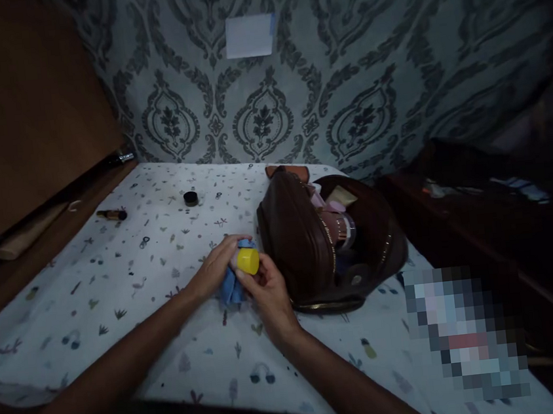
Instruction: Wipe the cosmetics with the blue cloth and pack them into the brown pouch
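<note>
Above the table, close to the bag's left side, my two hands meet around a small container with a yellow cap (248, 261). My right hand (274, 299) is closed on it, thumb and fingers near the cap. A blue cloth (231, 287) hangs beneath my left hand (218, 266), which is closed on it and presses it against the container. Most of the container's body is hidden by cloth and fingers. To the right stands a brown bag (293, 231), unzipped, with cosmetics inside, among them a jar with a clear lid (347, 231).
A round black jar or lid (191, 199) and a small dark-capped tube (112, 215) lie on the patterned tablecloth (183, 348). Wooden furniture (24, 115) borders the left side. At the right lies a blurred-out item (467, 332). Behind is a papered wall (262, 116).
</note>
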